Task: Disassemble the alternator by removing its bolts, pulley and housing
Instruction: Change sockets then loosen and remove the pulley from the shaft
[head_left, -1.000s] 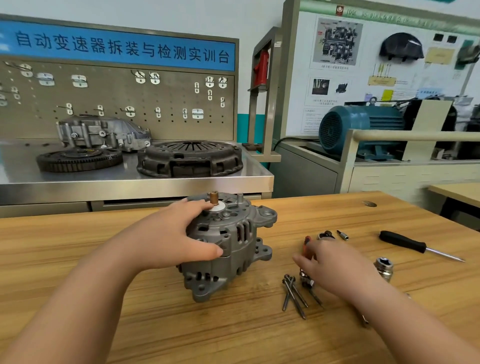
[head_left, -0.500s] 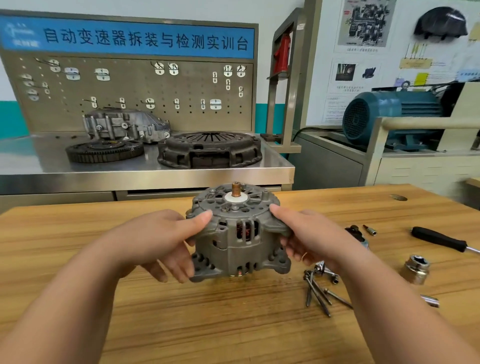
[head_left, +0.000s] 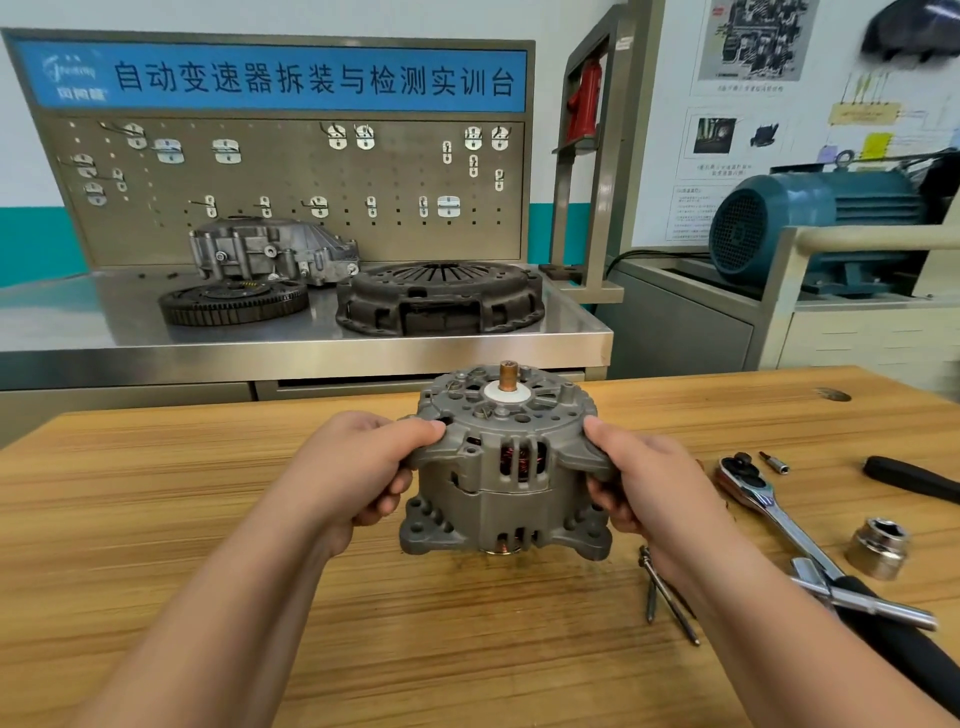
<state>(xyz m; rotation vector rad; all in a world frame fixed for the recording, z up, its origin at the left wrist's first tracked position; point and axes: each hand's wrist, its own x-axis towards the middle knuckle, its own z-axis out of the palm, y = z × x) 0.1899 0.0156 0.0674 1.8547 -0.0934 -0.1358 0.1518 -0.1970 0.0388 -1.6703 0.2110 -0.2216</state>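
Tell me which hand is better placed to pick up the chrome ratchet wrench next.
Right. The right hand grips the grey cast-metal alternator on the side where the chrome ratchet wrench lies; the left hand would have to cross the alternator.

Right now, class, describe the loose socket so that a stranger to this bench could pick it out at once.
Start at the wooden table and look right of the alternator, past the ratchet. The socket stands there: the only squat chrome cylinder, open end up.

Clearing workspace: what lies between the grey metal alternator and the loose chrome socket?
Head view: the right hand gripping the grey metal alternator, then the chrome ratchet wrench's handle.
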